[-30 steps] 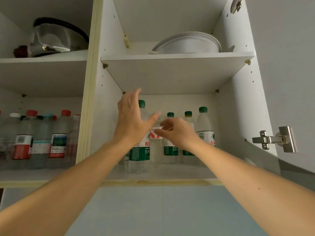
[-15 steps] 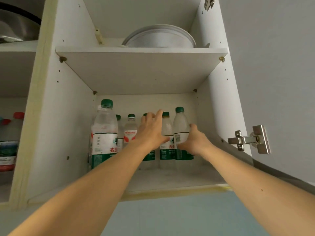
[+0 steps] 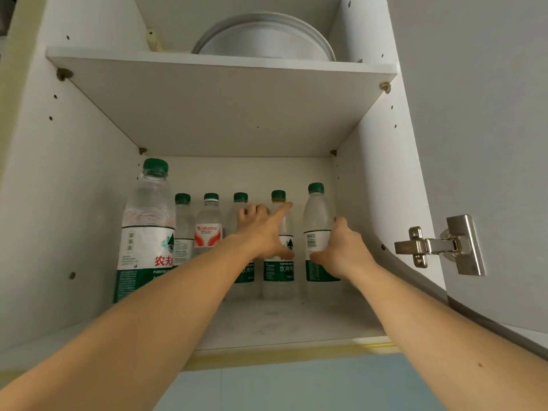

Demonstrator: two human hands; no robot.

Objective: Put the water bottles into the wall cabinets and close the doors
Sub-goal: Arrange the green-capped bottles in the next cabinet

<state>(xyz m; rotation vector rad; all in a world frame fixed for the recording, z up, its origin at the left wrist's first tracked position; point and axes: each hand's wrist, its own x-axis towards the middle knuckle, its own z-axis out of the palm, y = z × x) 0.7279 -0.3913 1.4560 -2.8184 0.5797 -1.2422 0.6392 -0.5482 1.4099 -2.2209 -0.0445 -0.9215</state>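
Head camera, close below, tilted up into cabinet (image 3: pixel 89 203)

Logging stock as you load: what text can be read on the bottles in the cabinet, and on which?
"农夫": red, on the big bottle at left; the rest is cut off by the arm.
"Wahaha": red, on the small bottle.
"饮用": white on the green band of the bottle behind the left hand.
Barcode and fine print on the bottle the right hand holds: too small to read.
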